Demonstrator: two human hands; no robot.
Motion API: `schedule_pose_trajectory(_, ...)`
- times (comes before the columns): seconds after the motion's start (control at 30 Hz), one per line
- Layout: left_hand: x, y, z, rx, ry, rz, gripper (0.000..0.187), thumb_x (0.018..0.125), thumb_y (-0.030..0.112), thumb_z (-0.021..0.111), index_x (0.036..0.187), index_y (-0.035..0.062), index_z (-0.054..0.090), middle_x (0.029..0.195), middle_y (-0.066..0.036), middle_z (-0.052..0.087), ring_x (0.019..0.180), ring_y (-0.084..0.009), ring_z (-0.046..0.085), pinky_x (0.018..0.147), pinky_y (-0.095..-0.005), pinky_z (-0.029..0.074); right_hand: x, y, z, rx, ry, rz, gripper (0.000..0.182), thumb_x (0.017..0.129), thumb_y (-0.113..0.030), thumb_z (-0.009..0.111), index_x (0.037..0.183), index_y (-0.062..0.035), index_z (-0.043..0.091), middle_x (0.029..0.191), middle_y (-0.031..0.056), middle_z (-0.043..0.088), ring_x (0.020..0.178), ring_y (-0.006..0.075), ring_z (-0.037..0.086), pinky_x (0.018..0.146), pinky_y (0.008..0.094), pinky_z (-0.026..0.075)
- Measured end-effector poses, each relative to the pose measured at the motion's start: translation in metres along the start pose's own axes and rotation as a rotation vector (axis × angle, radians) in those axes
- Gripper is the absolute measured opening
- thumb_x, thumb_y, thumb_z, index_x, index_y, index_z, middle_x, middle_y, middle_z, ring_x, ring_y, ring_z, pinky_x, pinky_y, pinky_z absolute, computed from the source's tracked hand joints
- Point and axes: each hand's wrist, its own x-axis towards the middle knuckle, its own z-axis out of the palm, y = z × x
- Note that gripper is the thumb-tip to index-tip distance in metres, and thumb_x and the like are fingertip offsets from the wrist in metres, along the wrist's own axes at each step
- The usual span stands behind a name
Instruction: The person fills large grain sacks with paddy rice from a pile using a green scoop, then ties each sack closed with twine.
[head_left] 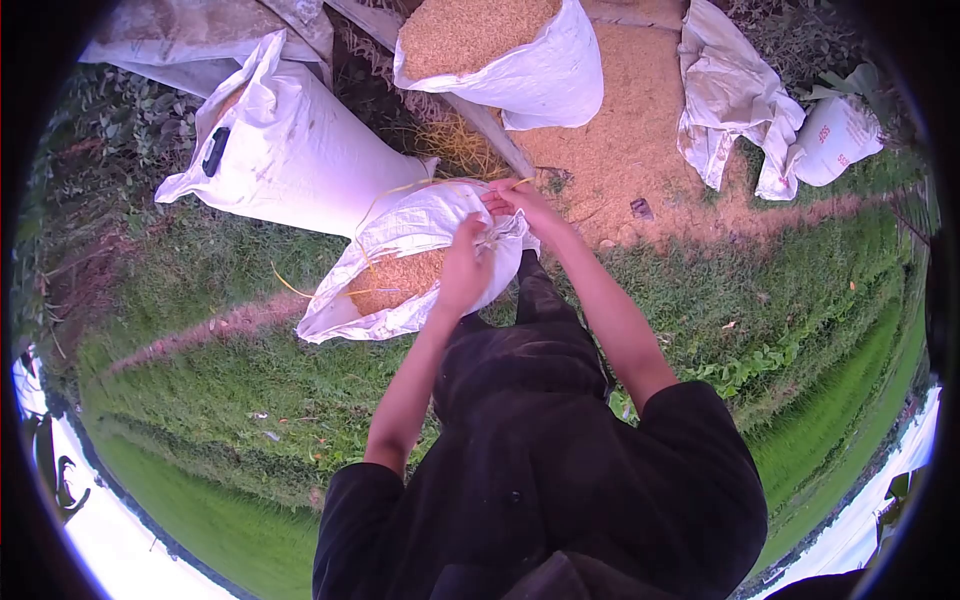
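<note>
A white sack (400,227) with tan husks (400,280) in its open mouth stands just in front of my legs. My left hand (465,267) is closed on the sack's gathered rim on its right side. Close by, my right hand (515,202) has its fingers bent at the same rim, by a thin yellow strand (364,222) that loops over the sack's mouth. What exactly lies between the right fingertips is too small to make out.
A tall white sack (300,150) leans at the upper left. Another husk-filled sack (550,70) stands at the top, beside spilled husks (630,130). Crumpled sacks (730,90) lie at the upper right. Grass (690,290) surrounds my legs.
</note>
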Motion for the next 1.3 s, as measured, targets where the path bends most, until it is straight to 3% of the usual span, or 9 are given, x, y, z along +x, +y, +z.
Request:
schedule_pose_trajectory(0.13,0.035,-0.017,-0.030,0.122,0.146,-0.092,0.032,0.085,0.020,0.066,0.111,0.0011,0.062,0.101,-0.018,0.062,0.096,-0.0343,0.061,0.087,-0.0477,0.045,-0.002,-0.006,0.009,-0.220,-0.051,0.023,0.032,0.097,-0.013,0.053,0.124,0.0036,0.050,0.112,0.0145,0.063,0.099,0.0186,0.063,0.088,0.0307,0.051)
schedule_pose_trajectory(0.23,0.055,-0.018,-0.032,0.869,0.038,-0.027,0.021,0.084,0.026,0.069,0.093,0.0069,0.072,0.097,-0.014,0.066,0.093,-0.0336,0.063,0.079,-0.0443,0.050,-0.009,-0.006,0.013,-0.461,-0.074,-0.044,0.030,0.096,-0.007,0.052,0.124,0.0041,0.049,0.112,0.0142,0.063,0.101,0.0183,0.062,0.090,0.0309,0.050)
schedule_pose_trajectory(0.33,0.071,-0.036,-0.019,0.765,-0.004,0.002,0.021,0.084,0.031,0.069,0.079,0.0112,0.075,0.092,-0.011,0.069,0.084,-0.0315,0.065,0.073,-0.0386,0.050,-0.002,0.012,0.004,-0.412,-0.085,-0.077,0.029,0.099,-0.008,0.048,0.125,0.0050,0.048,0.113,0.0144,0.062,0.103,0.0191,0.061,0.093,0.0316,0.049)
schedule_pose_trajectory(0.6,0.052,-0.059,-0.014,-0.399,0.050,-0.244,0.009,0.098,0.012,0.053,0.100,0.0040,0.054,0.083,-0.009,0.070,0.077,-0.0172,0.065,0.074,-0.0259,0.046,-0.019,0.008,-0.004,0.100,0.181,-0.021,0.028,0.104,-0.016,0.038,0.115,0.0056,0.050,0.102,0.0188,0.065,0.089,0.0259,0.067,0.085,0.0377,0.055)
schedule_pose_trajectory(0.9,0.008,-0.051,-0.004,-0.430,0.076,-0.328,0.011,0.101,0.017,0.050,0.101,0.0072,0.053,0.080,-0.005,0.068,0.081,-0.0140,0.064,0.073,-0.0284,0.043,0.041,0.007,-0.035,-0.201,0.072,0.194,0.029,0.103,-0.021,0.042,0.106,0.0027,0.058,0.086,0.0110,0.064,0.075,0.0199,0.065,0.073,0.0355,0.058)
schedule_pose_trajectory(1.07,0.004,-0.039,-0.001,-0.328,0.163,-0.199,0.017,0.098,0.017,0.055,0.107,0.0025,0.053,0.089,-0.007,0.068,0.087,-0.0149,0.062,0.071,-0.0287,0.045,0.026,-0.002,-0.011,-0.139,-0.063,0.169,0.028,0.103,-0.023,0.044,0.110,0.0002,0.058,0.083,0.0081,0.063,0.072,0.0161,0.064,0.070,0.0331,0.058)
schedule_pose_trajectory(1.13,0.002,-0.011,0.007,0.061,0.567,0.096,0.030,0.091,0.021,0.065,0.109,0.0015,0.054,0.104,-0.012,0.064,0.096,-0.0210,0.059,0.076,-0.0330,0.044,0.016,0.006,-0.014,-0.111,-0.060,0.149,0.028,0.103,-0.023,0.044,0.110,-0.0004,0.058,0.082,0.0073,0.063,0.071,0.0155,0.064,0.069,0.0324,0.057)
schedule_pose_trajectory(1.23,-0.008,0.005,-0.004,0.579,0.344,0.244,0.037,0.083,0.026,0.071,0.109,0.0040,0.056,0.114,-0.016,0.055,0.104,-0.0303,0.053,0.082,-0.0414,0.041,-0.005,0.024,-0.012,0.044,0.109,-0.042,0.028,0.103,-0.023,0.043,0.111,-0.0002,0.058,0.079,0.0065,0.063,0.066,0.0154,0.062,0.063,0.0316,0.057)
schedule_pose_trajectory(1.3,-0.005,-0.005,-0.001,0.563,0.194,0.318,0.035,0.081,0.029,0.073,0.104,0.0059,0.059,0.105,-0.013,0.056,0.100,-0.0317,0.053,0.085,-0.0442,0.037,-0.023,0.030,-0.004,0.066,0.552,0.000,0.028,0.102,-0.022,0.044,0.111,0.0008,0.057,0.077,0.0072,0.062,0.060,0.0160,0.060,0.059,0.0313,0.055)
